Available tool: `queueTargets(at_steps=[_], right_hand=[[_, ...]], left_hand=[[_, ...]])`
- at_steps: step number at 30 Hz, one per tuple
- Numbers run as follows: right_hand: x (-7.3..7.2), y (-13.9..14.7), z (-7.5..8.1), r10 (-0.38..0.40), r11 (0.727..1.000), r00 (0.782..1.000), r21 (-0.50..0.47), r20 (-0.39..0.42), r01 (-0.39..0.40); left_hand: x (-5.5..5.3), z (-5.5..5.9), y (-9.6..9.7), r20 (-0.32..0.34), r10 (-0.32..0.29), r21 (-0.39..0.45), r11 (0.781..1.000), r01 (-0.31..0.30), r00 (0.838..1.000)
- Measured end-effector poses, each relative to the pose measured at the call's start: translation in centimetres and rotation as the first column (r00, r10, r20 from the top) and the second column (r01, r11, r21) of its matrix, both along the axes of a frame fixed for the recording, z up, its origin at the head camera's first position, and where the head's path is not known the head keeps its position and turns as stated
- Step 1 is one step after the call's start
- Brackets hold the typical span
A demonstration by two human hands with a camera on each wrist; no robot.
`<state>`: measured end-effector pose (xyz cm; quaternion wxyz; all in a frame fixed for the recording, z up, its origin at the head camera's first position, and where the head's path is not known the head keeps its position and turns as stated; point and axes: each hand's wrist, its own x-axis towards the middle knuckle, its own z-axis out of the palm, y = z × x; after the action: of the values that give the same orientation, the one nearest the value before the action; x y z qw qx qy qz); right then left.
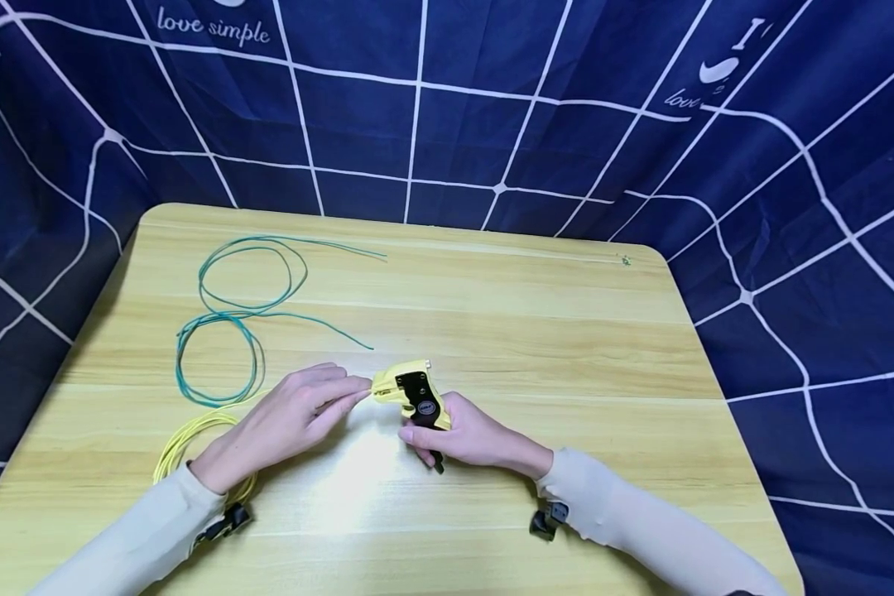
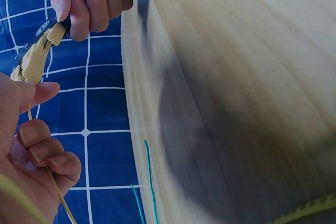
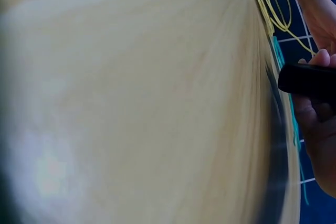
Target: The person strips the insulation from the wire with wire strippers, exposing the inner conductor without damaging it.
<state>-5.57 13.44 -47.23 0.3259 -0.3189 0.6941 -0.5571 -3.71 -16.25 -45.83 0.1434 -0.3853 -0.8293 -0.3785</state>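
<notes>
Tabletop [image 1: 551, 314], tool [image 1: 420, 396] in right hand [image 1: 471, 432]

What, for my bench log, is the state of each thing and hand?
Yellow-and-black tool: held, jaw closure unclear.
Yellow wire: partly coiled, running to the tool.
Teal wire: two loose coils, ends trailing.
Left hand: pinching the yellow wire.
Right hand: gripping the tool.

The head view looks forward and down from above the tabletop [image 1: 536, 331] to the blue cloth [image 1: 454, 124] behind. The left wrist view, close and turned sideways, looks along the left hand [image 2: 23, 169] to the yellow tool [image 2: 35, 61] and right hand [image 2: 97, 3], all shared with the head view; the right wrist's, also near, faces mostly tabletop.
</notes>
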Motion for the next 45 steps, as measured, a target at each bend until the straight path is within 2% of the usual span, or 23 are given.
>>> queueTargets(at_steps=[6, 11, 16, 23, 32, 38, 45], right_hand=[[0.1, -0.1, -0.1, -0.004, 1.000, 1.000, -0.002, -0.004, 0.004], [0.2, -0.1, 0.1, -0.012, 1.000, 1.000, 0.008, 0.013, 0.012], [0.4, -0.2, 0.2, -0.049, 0.999, 0.998, 0.017, 0.035, 0.048], [0.8, -0.4, 0.0, -0.103, 0.994, 0.995, 0.045, 0.017, 0.102], [1.3, -1.0, 0.0, -0.167, 0.985, 0.986, 0.044, 0.029, 0.165], [1.6, -1.3, 0.0, -0.230, 0.972, 0.972, 0.056, 0.045, 0.228], [1.9, -1.6, -0.1, -0.348, 0.936, 0.937, 0.065, 0.042, 0.345]], left_hand=[[-0.1, -0.1, 0.0, -0.008, -0.002, 0.007, 1.000, 0.002, 1.000], [-0.1, -0.1, 0.1, 0.013, 0.003, 0.021, 1.000, -0.003, 1.000], [0.0, 0.0, 0.1, 0.025, 0.007, 0.028, 1.000, -0.008, 1.000], [-0.1, -0.1, 0.2, 0.018, 0.005, 0.032, 0.999, -0.006, 1.000], [0.1, -0.2, 0.3, 0.043, 0.009, 0.021, 1.000, -0.010, 0.999], [0.1, -0.3, 0.6, 0.017, 0.018, 0.015, 1.000, -0.018, 1.000], [0.1, -0.4, 0.6, 0.029, 0.012, 0.007, 1.000, -0.012, 1.000]])
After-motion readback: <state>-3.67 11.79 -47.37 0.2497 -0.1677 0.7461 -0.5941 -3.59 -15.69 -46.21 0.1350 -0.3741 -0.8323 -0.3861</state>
